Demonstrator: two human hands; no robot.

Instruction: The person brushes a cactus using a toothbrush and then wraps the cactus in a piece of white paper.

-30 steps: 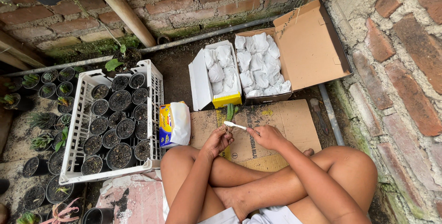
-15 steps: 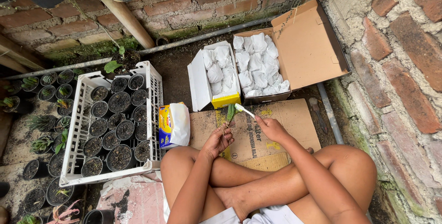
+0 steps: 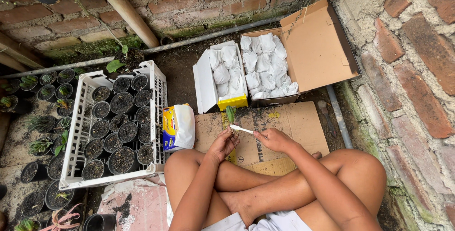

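I sit cross-legged on the ground. My right hand (image 3: pixel 275 140) pinches one end of a thin white strip (image 3: pixel 241 129). The strip's other end lies just above the fingertips of my left hand (image 3: pixel 221 145), whose fingers are loosely curled and hold nothing. A small green plant (image 3: pixel 231 114) shows right above that end, over a flattened piece of cardboard (image 3: pixel 294 122); whether it touches the strip I cannot tell.
Two open boxes of white wrapped bundles, one white and yellow (image 3: pixel 222 77) and one brown (image 3: pixel 279 65), stand by the brick wall. A white crate (image 3: pixel 78 131) of black soil-filled pots sits at my left, with a yellow-white packet (image 3: pixel 177 126) beside it. More potted plants (image 3: pixel 40 131) stand further left.
My right hand lifted the white strip up toward the boxes, then brought it back down to my left hand's fingertips. My left hand stayed almost still.
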